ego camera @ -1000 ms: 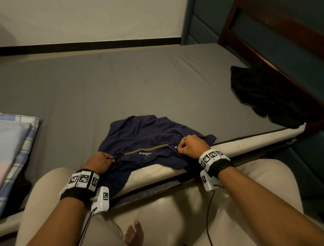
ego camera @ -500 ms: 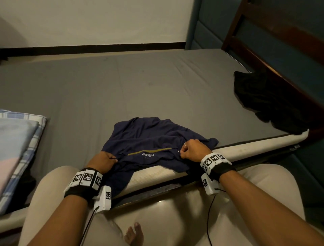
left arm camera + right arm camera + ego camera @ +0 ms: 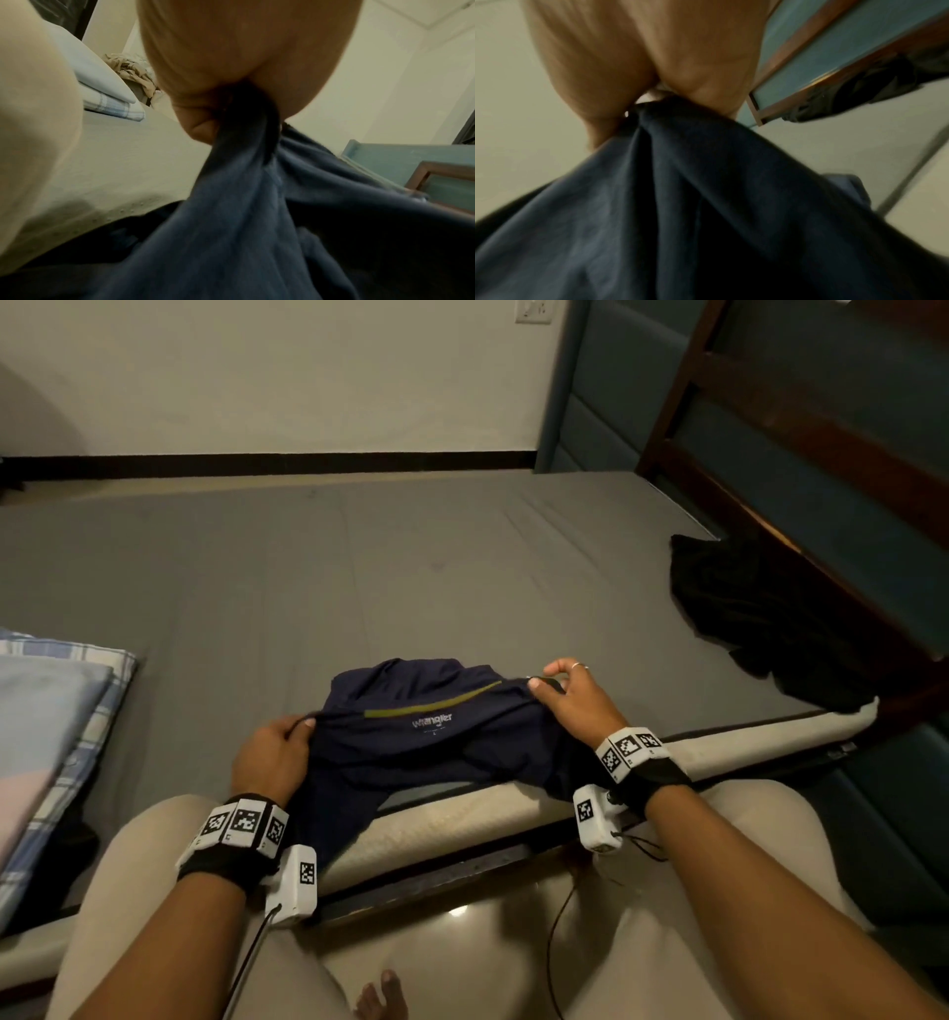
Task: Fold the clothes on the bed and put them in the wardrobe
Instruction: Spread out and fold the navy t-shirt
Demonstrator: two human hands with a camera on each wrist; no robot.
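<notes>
Pinched at both ends by left hand [image 3: 269,752] and right hand [image 3: 575,698]: navy shirt [image 3: 436,731], at bed [image 3: 359,567] near edge. Black garment [image 3: 760,613] far right; beige clothes [image 3: 133,75] only in left wrist view.

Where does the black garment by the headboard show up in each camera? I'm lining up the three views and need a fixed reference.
Head: black garment lies bunched at the far right of the bed, against the wooden headboard.
Left wrist: not in it; only the headboard's corner shows at the right edge.
Right wrist: upper right, below the headboard frame.
Shared landmark: the navy shirt, which both hands pinch.
</notes>
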